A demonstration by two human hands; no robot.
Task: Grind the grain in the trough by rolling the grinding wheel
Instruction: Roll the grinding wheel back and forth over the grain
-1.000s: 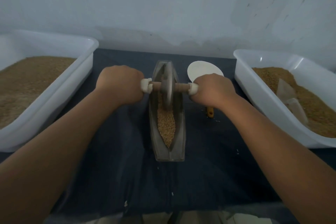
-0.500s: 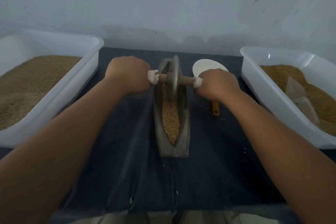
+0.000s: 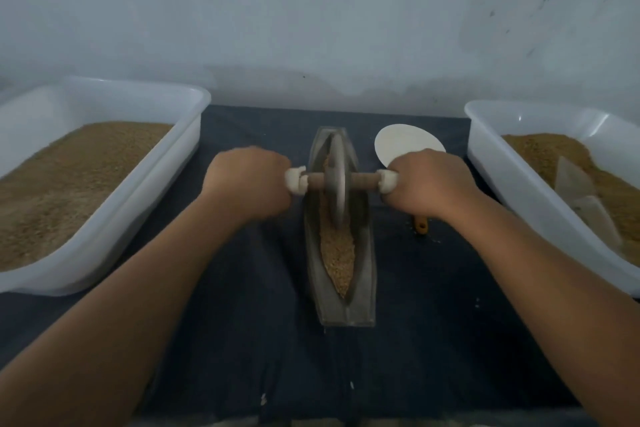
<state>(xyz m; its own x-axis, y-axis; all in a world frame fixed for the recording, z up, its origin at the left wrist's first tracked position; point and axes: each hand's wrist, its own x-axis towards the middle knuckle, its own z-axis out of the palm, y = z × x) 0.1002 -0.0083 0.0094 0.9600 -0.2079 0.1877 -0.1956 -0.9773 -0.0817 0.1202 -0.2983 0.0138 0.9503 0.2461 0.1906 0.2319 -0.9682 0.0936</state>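
Near the far end of the trough point(image 3: 363, 288), the grey grinding wheel point(image 3: 336, 180) sits in grain point(image 3: 337, 256), left hand point(image 3: 247, 180) and right hand point(image 3: 429, 180) clenching its seemingly wrapped axle point(image 3: 363, 179)

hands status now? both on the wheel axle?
Left hand: gripping the left handle of the grinding wheel.
Right hand: gripping its right handle.

Arms outstretched, left hand point(image 3: 247, 180) and right hand point(image 3: 429, 184) fisted round the axle point(image 3: 363, 180) ends.

The grey grinding wheel point(image 3: 336, 180) stands upright between the left fingers point(image 3: 278, 168) and right fingers point(image 3: 407, 166), in the boat-shaped trough point(image 3: 364, 270); tan grain point(image 3: 337, 253) fills the groove nearer than them.
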